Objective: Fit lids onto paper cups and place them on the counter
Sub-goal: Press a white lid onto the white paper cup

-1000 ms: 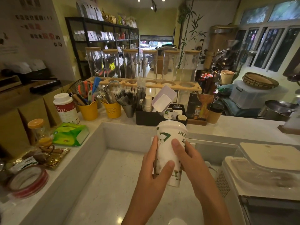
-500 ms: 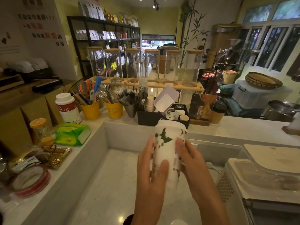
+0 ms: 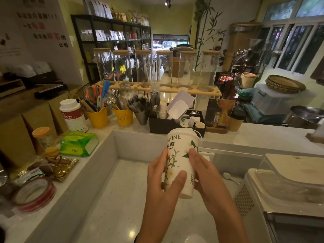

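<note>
I hold a tall white paper cup (image 3: 181, 155) printed with green leaves and the word JASMINE, upright and slightly tilted, above the lower white worktop (image 3: 112, 199). A white lid (image 3: 182, 131) sits on its top. My left hand (image 3: 163, 179) wraps the cup's left side with the thumb across its front. My right hand (image 3: 205, 174) grips the right side, fingers on the wall. Behind the cup runs the raised counter (image 3: 259, 137).
A black organizer tray (image 3: 163, 125) with small cups and a scoop stands on the counter behind the cup. Yellow utensil buckets (image 3: 98, 118), a white canister (image 3: 73, 116) and a green tissue pack (image 3: 78, 143) are at left. A brown lidded cup (image 3: 235, 122) stands at right. A white machine (image 3: 287, 186) is beside my right hand.
The cup has been turned in my hands, so the JASMINE lettering now faces me at the upper left. Both hands have stayed around it.
</note>
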Tool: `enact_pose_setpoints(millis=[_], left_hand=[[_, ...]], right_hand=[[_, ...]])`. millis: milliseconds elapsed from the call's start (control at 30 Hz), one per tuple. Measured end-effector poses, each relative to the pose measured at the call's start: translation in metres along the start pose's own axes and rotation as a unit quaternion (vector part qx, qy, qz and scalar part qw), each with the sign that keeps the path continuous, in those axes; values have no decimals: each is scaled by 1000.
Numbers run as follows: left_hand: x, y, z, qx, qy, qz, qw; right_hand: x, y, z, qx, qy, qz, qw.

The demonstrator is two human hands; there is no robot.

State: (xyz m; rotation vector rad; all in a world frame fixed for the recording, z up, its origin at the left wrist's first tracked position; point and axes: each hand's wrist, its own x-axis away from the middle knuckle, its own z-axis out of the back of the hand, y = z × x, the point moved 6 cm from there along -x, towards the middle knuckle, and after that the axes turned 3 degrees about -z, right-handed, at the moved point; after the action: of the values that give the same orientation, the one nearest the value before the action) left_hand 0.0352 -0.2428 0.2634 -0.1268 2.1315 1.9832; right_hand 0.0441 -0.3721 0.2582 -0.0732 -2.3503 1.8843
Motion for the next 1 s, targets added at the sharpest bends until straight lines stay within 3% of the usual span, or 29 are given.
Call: enact_pose_setpoints(millis=[133,233,300,400,567,633,733,833,933,967,1000], left_hand=[[0,-6,-3,25,-17,18,999],[-3,-15,-5,90,-92,46,991],[-7,-21,4,54,-44,1,998],[-11,-17,16,-67,98,-97,988],[-16,-10,26,-75,204,-216,952],[-16,-14,31,-37,215,-210,953],[-16,-19,28,3,183,-117,976],[-13,1,32,-121,212,-201,949],[-3,19,16,-379,193,-242,872],[1,19,12,-405,182,-217,869],[2,15,8,-385,158,-179,891]], right_hand=[[2,0,-2,8,-24,9,1000],[10,-11,-6,69,-109,57,990],[14,-17,-9,109,-147,79,980],[14,-27,-2,174,-82,128,973],[27,-31,-12,150,-128,147,969],[30,-33,-17,169,-124,166,964],[30,-35,-23,191,-133,164,958],[30,-36,-21,133,-136,141,972],[24,-38,-18,52,-83,113,989],[21,-40,-16,13,-63,91,994],[16,-42,-16,-17,-49,73,996]])
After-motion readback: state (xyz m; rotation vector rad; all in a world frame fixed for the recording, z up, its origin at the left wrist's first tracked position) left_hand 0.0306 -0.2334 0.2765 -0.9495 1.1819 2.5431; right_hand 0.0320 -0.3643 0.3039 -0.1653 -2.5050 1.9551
